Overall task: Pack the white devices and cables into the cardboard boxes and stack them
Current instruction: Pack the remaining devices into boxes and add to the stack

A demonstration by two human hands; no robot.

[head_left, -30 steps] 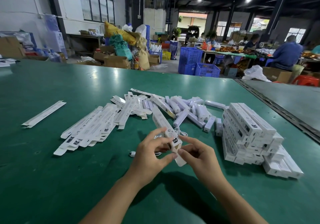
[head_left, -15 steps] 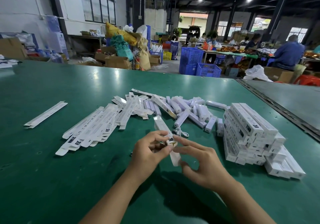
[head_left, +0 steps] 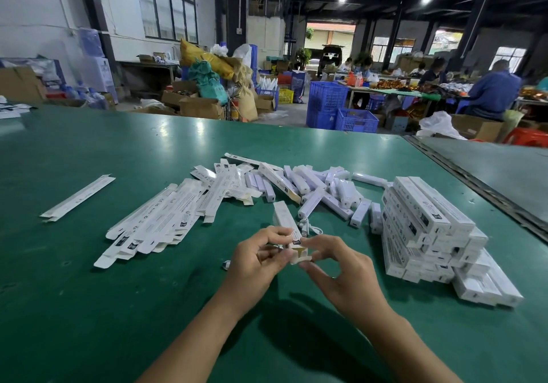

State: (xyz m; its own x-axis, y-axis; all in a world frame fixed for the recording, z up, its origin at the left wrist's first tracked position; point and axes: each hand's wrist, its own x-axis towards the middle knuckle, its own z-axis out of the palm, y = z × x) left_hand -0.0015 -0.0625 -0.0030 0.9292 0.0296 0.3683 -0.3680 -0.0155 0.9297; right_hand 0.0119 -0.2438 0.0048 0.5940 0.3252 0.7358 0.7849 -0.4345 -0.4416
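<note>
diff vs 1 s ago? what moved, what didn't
The box looks drawn slightly nearer the person. Its near-end flap, straight out a second ago, is now bent over by the right hand, which pinches it; brown inside still shows. The left hand keeps gripping the box. Unchanged: stack of packed boxes, flat cartons, loose white devices, green table.
</note>
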